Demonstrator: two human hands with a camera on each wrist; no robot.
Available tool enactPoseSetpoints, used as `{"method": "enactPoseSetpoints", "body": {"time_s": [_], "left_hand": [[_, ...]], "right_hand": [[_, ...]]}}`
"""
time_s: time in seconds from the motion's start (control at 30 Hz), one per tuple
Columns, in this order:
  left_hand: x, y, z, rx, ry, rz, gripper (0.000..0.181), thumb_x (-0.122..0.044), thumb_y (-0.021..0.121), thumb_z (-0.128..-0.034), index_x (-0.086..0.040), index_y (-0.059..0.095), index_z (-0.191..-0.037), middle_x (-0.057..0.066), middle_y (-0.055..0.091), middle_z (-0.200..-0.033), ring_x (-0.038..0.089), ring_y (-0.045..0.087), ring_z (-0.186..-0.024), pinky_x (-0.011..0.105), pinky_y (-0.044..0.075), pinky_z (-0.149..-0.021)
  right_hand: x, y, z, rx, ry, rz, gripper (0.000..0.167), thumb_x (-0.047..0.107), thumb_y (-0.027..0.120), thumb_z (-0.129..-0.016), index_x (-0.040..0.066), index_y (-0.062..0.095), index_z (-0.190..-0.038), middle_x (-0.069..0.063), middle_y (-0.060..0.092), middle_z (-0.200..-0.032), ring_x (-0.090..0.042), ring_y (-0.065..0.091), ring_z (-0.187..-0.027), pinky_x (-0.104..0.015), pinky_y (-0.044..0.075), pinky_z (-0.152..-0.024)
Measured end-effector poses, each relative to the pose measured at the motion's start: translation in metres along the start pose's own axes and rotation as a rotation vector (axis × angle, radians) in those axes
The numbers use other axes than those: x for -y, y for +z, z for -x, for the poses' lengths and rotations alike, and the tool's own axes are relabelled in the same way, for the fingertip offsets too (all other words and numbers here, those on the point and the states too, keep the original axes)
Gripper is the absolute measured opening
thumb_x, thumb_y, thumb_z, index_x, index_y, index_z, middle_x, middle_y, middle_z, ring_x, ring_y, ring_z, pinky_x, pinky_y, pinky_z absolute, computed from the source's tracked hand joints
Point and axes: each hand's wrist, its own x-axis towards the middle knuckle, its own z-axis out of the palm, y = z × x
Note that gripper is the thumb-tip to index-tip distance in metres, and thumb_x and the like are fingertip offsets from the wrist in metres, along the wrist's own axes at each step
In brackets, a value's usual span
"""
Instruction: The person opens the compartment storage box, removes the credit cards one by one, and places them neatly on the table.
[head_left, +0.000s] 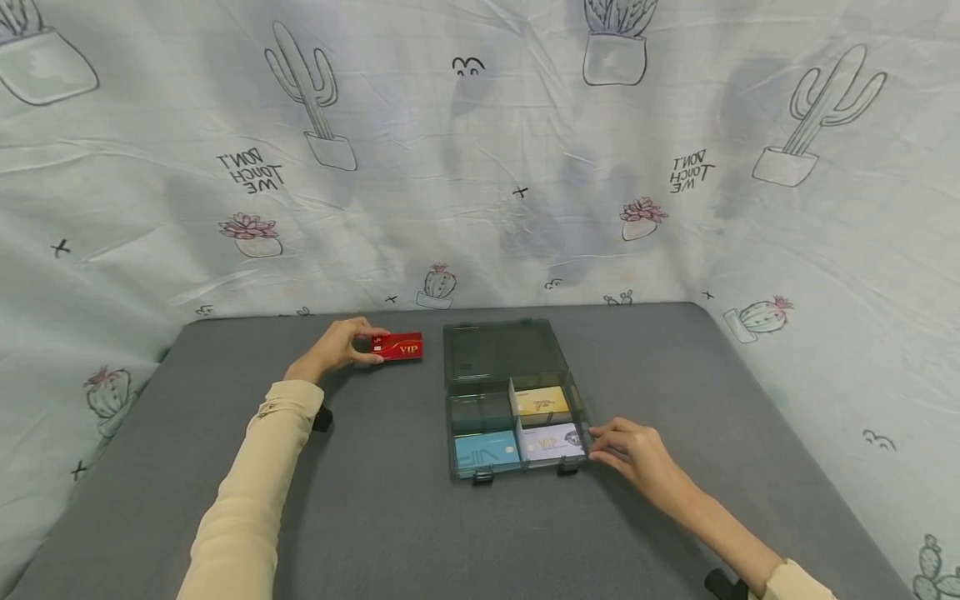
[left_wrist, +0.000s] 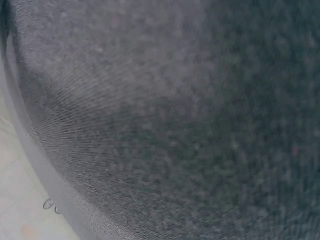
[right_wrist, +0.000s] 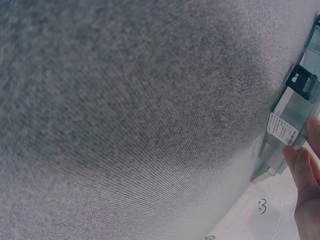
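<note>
In the head view, my left hand (head_left: pixel 341 344) pinches a red VIP card (head_left: pixel 399 346) by its left end, thumb near and fingers behind. Whether more cards lie beneath it I cannot tell. A dark translucent divided box (head_left: pixel 480 410) lies with its lid (head_left: pixel 504 350) folded back. Blue cards (head_left: pixel 486 450) fill its near left compartment, white VIP cards (head_left: pixel 551 442) the near right, yellow cards (head_left: pixel 542 402) the far right; the far left holds no cards. My right hand (head_left: pixel 633 450) touches the box's right side with its fingertips, beside a white label (right_wrist: pixel 282 129).
The grey tabletop (head_left: pixel 375 508) stretches around the box. Behind it and at both sides hangs a pale cloth (head_left: pixel 480 167) printed with cacti. Two dark latches (head_left: pixel 483 477) stick out from the box's near edge. Only tabletop and cloth show in the left wrist view.
</note>
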Motion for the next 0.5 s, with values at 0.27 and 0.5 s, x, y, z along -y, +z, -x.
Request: {"method": "enactPoseSetpoints", "body": {"time_s": [0.27,0.5], "left_hand": [[0.0017,0.0048,-0.0012,0.026,0.038,-0.004,0.049,-0.015,0.080,-0.0787,0.000,0.064,-0.123,0.012,0.058,-0.098,0.036,0.055,-0.103,0.054,0.045,-0.092],[0.0011,0.0059,-0.0003,0.014,0.035,0.026,0.049,-0.016,0.079,-0.0795,0.002,0.064,-0.122,0.017,0.058,-0.106,0.039,0.056,-0.104,0.054,0.046,-0.091]], "right_hand": [[-0.0003,0.0015,0.0024,-0.015,0.001,0.000,0.020,-0.007,0.081,-0.064,0.006,0.071,-0.076,-0.010,0.065,-0.087,-0.016,0.067,-0.071,-0.015,0.052,-0.065],[-0.0018,0.0021,0.0005,-0.011,0.004,-0.007,0.022,-0.008,0.082,-0.063,0.007,0.071,-0.075,-0.009,0.064,-0.086,-0.018,0.068,-0.072,-0.015,0.052,-0.068]]}}
